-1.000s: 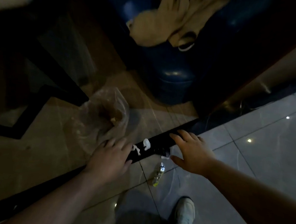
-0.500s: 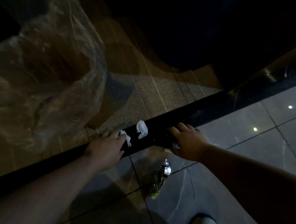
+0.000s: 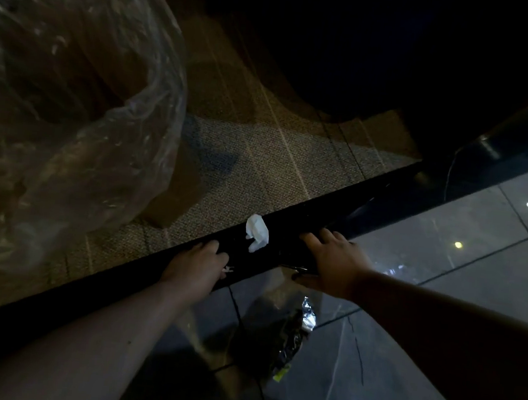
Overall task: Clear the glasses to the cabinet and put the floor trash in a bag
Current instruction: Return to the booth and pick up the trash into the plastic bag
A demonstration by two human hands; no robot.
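**A:** On the dark strip between carpet and tile, the left hand [image 3: 193, 265] is curled down over a small white scrap [image 3: 228, 269], fingers bunched together on it, looks pinched but it's too dark to swear to. The right hand [image 3: 334, 264] lies flat and spread on the same strip, and whether there's anything under it, can't tell.

**B:** And the rest of the trash?

**A:** A crumpled white tissue [image 3: 257, 233] sits on the strip between the two hands, touching neither. A shiny foil wrapper [image 3: 291, 338] lies on the tile [image 3: 479, 227] just below the right hand. The clear plastic bag [image 3: 81, 111] stands open on the carpet [image 3: 260, 154] to the upper left, probably parked there so scraps go straight in.

**B:** Glasses?

**A:** None in view. My guess is this is the pick-up stage, with the tissue and wrapper yet to go.
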